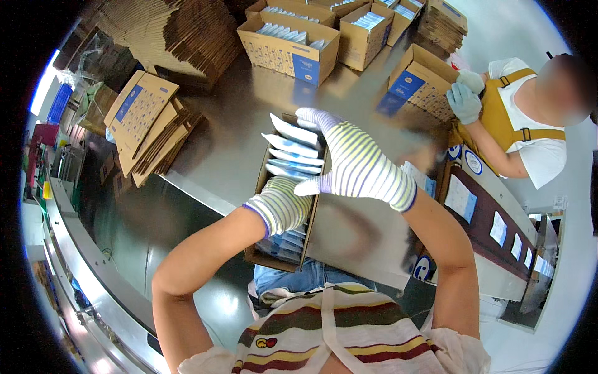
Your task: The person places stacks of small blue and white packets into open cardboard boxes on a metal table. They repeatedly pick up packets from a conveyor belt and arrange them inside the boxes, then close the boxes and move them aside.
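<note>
An open cardboard box (304, 242) stands before me at the table's edge, with flat white-and-blue packets (283, 249) filed in its near end. Several more packets (294, 149) stick up in a row at its far end. Striped-gloved, my right hand (361, 159) spans this row from the right, fingers past its far side and thumb at its near side, closed around it. My left hand (283, 204), in a matching glove, reaches into the middle of the box just nearer than the row. Its fingers are hidden by the glove's back and the packets.
Filled boxes (283, 53) stand along the table's far side. Flattened cartons (146, 118) are stacked at left. At right, a conveyor (492, 212) carries spaced packets, and a gloved co-worker (498, 118) handles another box (423, 81).
</note>
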Demonstrator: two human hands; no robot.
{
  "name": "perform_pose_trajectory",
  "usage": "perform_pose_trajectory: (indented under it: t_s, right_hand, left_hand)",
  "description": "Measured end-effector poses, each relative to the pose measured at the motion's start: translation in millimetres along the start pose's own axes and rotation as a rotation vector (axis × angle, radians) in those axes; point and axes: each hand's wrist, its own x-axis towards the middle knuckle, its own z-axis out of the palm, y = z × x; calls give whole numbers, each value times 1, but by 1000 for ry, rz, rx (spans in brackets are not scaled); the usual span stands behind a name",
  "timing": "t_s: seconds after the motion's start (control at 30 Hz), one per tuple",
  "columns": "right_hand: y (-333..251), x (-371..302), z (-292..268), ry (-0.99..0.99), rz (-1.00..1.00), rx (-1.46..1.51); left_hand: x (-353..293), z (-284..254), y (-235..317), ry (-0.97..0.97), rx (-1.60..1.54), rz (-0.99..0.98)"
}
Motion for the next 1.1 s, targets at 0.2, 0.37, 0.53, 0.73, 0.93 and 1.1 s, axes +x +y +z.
perform_pose_trajectory:
  t_s: [0.2,0.37,0.53,0.73,0.93,1.1]
  right_hand:
    - [3,7,19,-479,98,-688]
    - [-5,31,46,-388,98,-747]
    - [2,59,40,-653,82,-688]
    - [-18,17,10,-603,-262,-451]
    - [24,46,76,-236,-130,-535]
    - [78,159,78,-216,-24,-745]
  left_hand:
    - [-4,-92,52,-272,-6,9]
    - [-40,-102,90,-21,-172,-46]
    - [-66,-83,112,1,37,-122]
    - [-110,-96,46,2,246,-195]
    - [-120,-102,-89,393,492,-635]
    - [-106,-106,-165,370,562,-758]
